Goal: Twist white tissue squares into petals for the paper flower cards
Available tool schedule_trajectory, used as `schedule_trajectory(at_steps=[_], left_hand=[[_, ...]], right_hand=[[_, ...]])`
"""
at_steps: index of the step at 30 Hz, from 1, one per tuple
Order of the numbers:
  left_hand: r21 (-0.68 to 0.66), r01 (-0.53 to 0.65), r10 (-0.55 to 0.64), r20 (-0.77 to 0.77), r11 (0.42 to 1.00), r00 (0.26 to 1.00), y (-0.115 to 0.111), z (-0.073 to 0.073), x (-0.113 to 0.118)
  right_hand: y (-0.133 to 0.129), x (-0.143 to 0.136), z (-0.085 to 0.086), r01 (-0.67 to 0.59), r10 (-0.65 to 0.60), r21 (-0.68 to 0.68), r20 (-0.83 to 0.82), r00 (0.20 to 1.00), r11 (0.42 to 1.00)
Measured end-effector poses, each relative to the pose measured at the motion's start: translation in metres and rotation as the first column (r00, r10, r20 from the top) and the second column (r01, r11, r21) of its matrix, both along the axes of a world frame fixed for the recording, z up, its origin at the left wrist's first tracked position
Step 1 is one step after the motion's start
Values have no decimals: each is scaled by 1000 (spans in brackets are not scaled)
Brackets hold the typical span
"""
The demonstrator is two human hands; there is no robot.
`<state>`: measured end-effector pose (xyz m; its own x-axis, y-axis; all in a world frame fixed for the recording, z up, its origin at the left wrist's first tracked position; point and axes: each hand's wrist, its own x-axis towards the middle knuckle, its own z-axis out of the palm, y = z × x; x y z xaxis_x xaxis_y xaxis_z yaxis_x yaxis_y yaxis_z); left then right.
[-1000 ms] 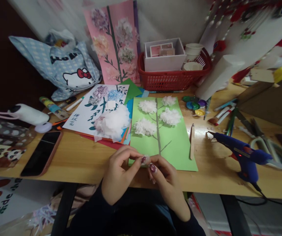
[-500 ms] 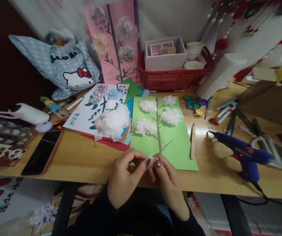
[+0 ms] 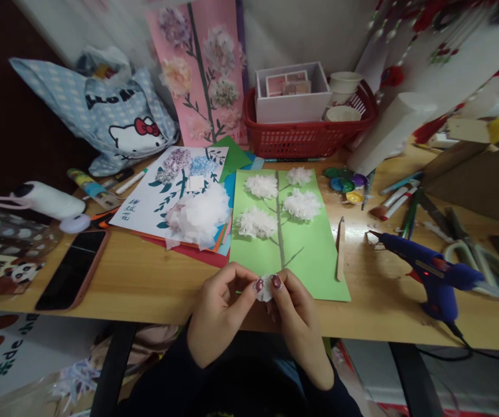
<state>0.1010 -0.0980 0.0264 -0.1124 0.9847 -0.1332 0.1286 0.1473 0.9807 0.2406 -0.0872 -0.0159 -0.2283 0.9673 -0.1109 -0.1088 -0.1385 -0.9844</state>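
Observation:
Between my two hands is a small piece of white tissue paper [image 3: 265,289], pinched at the near edge of the table. My left hand [image 3: 222,315] grips its left side between thumb and fingers. On the other side my right hand [image 3: 297,321] pinches it the same way. Just beyond lies a green sheet [image 3: 319,260] with a painted grey-green stem [image 3: 280,231] and several white ruffled paper flowers [image 3: 301,204] on it. Left of that sheet, a heap of loose white tissue pieces [image 3: 203,214] rests on a white paper with painted flowers [image 3: 145,191].
A blue glue gun [image 3: 427,269] with a red light lies at the right, beside scissors [image 3: 470,249]. A wooden stick [image 3: 341,249] and paint pots [image 3: 347,184] are nearer. Behind stands a red basket [image 3: 292,141]. At left lie a phone [image 3: 73,269] and a bag [image 3: 131,116].
The white tissue piece now shows more of its surface, spread out below my thumbs. My hands stay in almost the same place, and the other objects have not been moved.

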Motion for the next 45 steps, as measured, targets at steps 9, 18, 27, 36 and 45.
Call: schedule_trajectory(at_steps=[9,18,27,36,45], left_hand=[[8,-52,51,20,999,998,1,-2,-7],[-7,-217,217,59,976,974,7,-3,-29],[-257,-112,227,473,960,851,10,-3,-32],[-287,223,-66,470,931,880,8,3,-20],[183,-186,241,-355,965,903,47,-2,-89]], right_hand=[[-2,1,-3,-7,7,-2,20,1000,1000],[-1,1,-3,5,-4,-34,27,1000,999],[-3,1,-6,12,-12,-52,6,1000,999],[1,1,-5,32,-32,-22,10,999,999],[0,1,-7,-3,-2,-67,-74,997,998]])
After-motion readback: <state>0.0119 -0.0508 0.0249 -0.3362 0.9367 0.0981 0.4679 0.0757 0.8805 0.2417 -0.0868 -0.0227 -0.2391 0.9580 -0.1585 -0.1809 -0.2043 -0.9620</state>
